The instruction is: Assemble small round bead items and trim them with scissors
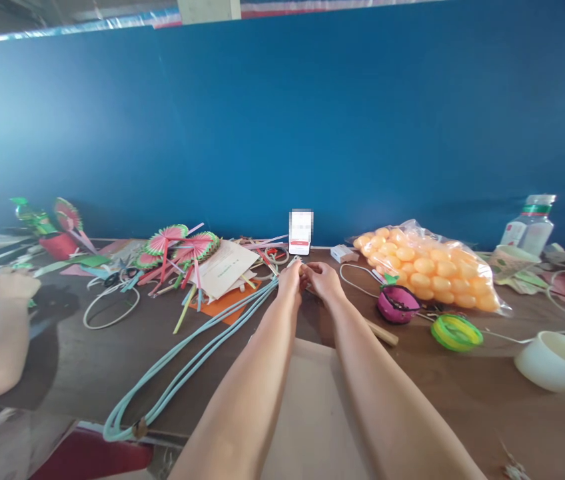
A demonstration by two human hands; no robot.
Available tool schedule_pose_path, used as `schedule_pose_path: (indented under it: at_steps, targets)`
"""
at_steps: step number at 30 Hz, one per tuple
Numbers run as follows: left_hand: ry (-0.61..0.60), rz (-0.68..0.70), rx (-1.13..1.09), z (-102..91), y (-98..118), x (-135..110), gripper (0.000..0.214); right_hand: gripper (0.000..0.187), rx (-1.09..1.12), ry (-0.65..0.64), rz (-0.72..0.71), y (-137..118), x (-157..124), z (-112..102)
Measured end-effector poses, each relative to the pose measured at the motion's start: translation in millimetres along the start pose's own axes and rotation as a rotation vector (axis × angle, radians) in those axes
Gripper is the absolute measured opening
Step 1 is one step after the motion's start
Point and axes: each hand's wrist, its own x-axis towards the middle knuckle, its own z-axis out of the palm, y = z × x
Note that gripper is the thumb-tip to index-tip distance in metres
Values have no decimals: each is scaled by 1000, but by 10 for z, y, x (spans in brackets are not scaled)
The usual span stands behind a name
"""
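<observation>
My left hand and my right hand are close together at the far side of the table, fingers closed in a pinch. A small pale piece shows at the left fingertips, too small to name; my fingers hide the rest. A looped bundle of pale blue cord runs from the table's front edge up to beside my left hand. Whether the hand grips this cord, I cannot tell. Just beyond my fingers a phone stands upright with its screen lit.
Red-green paper fans, strips and a white paper lie left. To the right are a bag of orange balls, a purple pouch, green-yellow ring-shaped item, white bowl and bottle. Another person's hand is far left.
</observation>
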Motion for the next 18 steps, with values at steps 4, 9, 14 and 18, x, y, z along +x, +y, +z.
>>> schedule_pose_path:
  at_steps: [4,9,14,18]
  targets:
    - [7,9,41,6,0,-12,17,31,-20,8,-2,-5,-1,1]
    - [-8,13,53,6,-16,-2,16,32,-25,2,-10,11,16,-4]
    - [-9,16,58,6,-26,18,13,34,-8,-10,-20,38,31,-6]
    - [-8,20,62,9,-20,14,13,34,-5,-13,-24,50,38,-5]
